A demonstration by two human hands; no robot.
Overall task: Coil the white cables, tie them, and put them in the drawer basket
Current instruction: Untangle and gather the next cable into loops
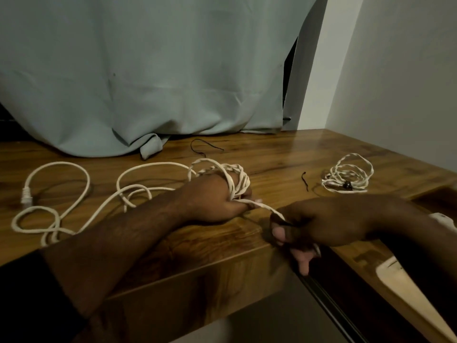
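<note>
My left hand [210,201] rests on the wooden desk [284,154] with several turns of a thin twisted white cable [237,179] wound around it. A short stretch of that cable runs from my left thumb to my right hand [311,226], which pinches it near the desk's front edge. A thicker white power cable [81,184] with a plug [26,195] sprawls in loose loops on the desk's left. Another thin white cable [347,177] lies coiled at the right. The drawer basket [405,276] shows only as a white rim at the lower right.
Two short black ties lie on the desk, one [206,147] near the curtain and one [305,180] beside the coiled cable. A pale blue curtain [148,70] hangs over the desk's back. A white wall [395,70] bounds the right side.
</note>
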